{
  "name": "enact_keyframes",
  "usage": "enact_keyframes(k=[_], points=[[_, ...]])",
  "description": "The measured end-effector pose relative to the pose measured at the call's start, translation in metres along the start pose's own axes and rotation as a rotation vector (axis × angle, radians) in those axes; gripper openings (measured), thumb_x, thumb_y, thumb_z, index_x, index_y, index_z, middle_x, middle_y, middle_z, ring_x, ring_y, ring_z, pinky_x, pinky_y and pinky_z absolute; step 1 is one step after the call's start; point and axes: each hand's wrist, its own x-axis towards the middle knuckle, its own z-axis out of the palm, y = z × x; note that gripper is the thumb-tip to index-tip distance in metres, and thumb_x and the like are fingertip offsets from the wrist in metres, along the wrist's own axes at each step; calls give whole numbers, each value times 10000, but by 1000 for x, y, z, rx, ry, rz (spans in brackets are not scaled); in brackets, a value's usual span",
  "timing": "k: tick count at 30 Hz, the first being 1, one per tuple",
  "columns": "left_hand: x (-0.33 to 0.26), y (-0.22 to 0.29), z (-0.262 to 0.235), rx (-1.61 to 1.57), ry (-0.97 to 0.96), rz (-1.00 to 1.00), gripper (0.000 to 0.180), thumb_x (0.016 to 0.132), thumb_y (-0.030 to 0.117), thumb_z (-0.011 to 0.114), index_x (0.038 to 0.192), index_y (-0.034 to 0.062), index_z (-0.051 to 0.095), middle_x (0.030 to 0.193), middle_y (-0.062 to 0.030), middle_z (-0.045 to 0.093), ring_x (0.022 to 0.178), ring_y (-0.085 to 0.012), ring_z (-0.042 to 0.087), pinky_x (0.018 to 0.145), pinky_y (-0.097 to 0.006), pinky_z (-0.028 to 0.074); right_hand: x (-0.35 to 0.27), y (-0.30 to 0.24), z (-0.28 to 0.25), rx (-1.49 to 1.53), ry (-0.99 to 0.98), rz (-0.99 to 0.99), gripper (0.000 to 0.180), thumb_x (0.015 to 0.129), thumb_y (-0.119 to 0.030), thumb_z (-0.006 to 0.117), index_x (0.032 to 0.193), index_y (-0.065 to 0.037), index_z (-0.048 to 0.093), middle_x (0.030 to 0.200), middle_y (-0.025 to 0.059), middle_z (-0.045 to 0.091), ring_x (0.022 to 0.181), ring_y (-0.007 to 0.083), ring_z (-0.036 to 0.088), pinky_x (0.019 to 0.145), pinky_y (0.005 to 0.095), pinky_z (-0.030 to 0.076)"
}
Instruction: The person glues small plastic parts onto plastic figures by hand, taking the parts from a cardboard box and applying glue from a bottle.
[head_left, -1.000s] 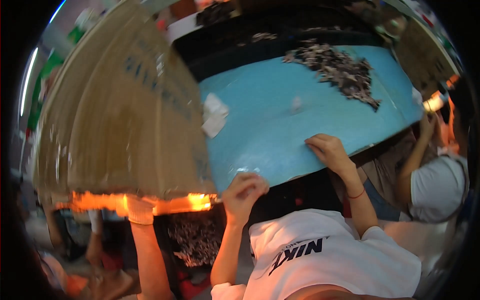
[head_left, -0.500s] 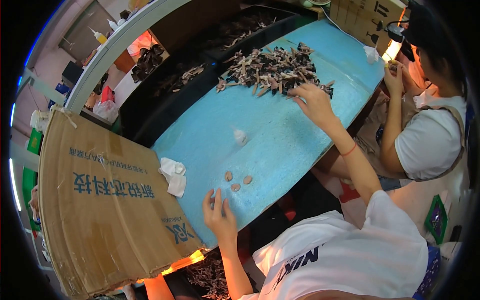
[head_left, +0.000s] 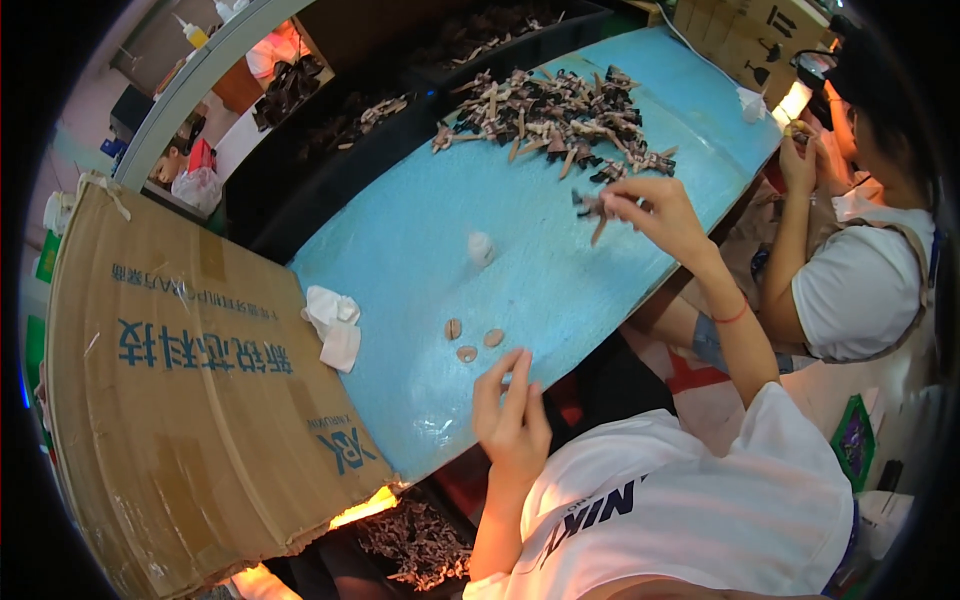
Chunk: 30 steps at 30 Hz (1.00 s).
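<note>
My right hand (head_left: 650, 215) pinches a small dark-and-tan piece (head_left: 590, 207) with a stick-like tan part hanging down, held over the blue tabletop (head_left: 400, 240). Just beyond it spreads a heap of similar small pieces (head_left: 550, 118). Near the front edge of the table my left hand (head_left: 512, 415) is raised, fingers apart and holding nothing. Close by its fingertips lie three small flat brownish oval pieces (head_left: 466, 354). A small white lump (head_left: 481, 249) sits in the middle of the table.
A big cardboard sheet (head_left: 200, 400) stands along the left side, with crumpled white tissue (head_left: 333, 325) beside it. Black trays (head_left: 330, 190) holding more pieces line the far edge. At the right, a co-worker (head_left: 860, 270) sits handling something small. A carton (head_left: 745, 45) stands behind.
My right hand has drawn back from the heap toward me, bringing a small dark-and-tan piece with it. My left hand has shifted right along the front edge.
</note>
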Motion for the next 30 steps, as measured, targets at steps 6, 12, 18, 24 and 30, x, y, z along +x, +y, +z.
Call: enact_keyframes(k=[6,12,18,24,30], points=[[35,16,25,-1,-10,-118,327,758,29,606,1072,-45,554,1001,-181,561,816,-309,548,663,-342,457,-24,-42,19,273,-377,-270,145,765,-103,638,875,-9,650,739,97,635,638,182,610,566,288,471],[2,-2,4,-491,-93,-468,212,818,45,577,1007,-51,585,798,-118,623,559,-140,547,450,-218,394,-25,-65,37,664,-671,287,198,751,-95,642,941,-41,651,733,48,643,676,143,613,571,274,472],[-21,-9,-16,-991,96,-803,211,878,85,510,996,-80,570,877,-135,615,575,-128,562,459,-220,427,9,-7,109,184,-91,-4,369,684,-219,709,1006,-62,623,859,89,613,747,192,561,643,306,461],[-27,-9,-27,-991,171,-773,197,870,89,530,989,-68,549,914,-143,607,597,-138,574,467,-222,435,20,-16,142,-16,-176,14,383,663,-134,730,990,-54,549,1030,70,567,867,152,533,764,276,441],[-31,-7,-35,-884,304,-730,168,844,18,542,998,-44,520,900,-134,603,643,-153,590,511,-227,466,-14,-48,108,879,-221,181,236,737,-80,656,888,-19,487,953,134,612,818,153,600,705,250,478]])
